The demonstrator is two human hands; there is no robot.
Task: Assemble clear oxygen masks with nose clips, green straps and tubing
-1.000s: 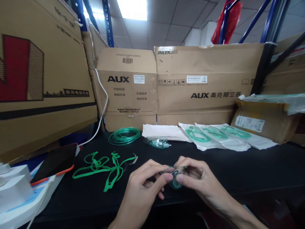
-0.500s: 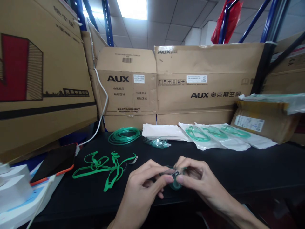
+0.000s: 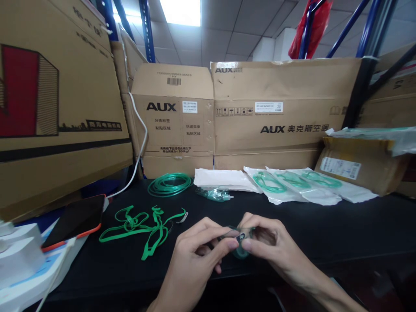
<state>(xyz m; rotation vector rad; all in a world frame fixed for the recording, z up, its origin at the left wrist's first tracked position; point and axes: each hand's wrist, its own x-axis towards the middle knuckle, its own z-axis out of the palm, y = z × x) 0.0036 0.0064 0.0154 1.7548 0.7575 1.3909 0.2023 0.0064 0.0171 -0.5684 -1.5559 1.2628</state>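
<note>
My left hand [image 3: 195, 251] and my right hand [image 3: 269, 247] meet low in the middle, above the black table [image 3: 325, 234]. Both pinch a small clear green plastic mask piece [image 3: 240, 245] with a dark clip on top; the fingers hide most of it. Loose green elastic straps [image 3: 143, 225] lie to the left of my left hand. Behind the hands lie a coil of green tubing [image 3: 169, 184], a small clear green part [image 3: 214, 194] and a flat white bag [image 3: 224, 180].
Three sealed white packets with green masks [image 3: 299, 184] lie at back right beside a brown parcel [image 3: 360, 169]. AUX cardboard boxes [image 3: 247, 112] wall off the back and left. A dark phone in an orange case [image 3: 74, 221] rests on white blocks [image 3: 22, 264] at left.
</note>
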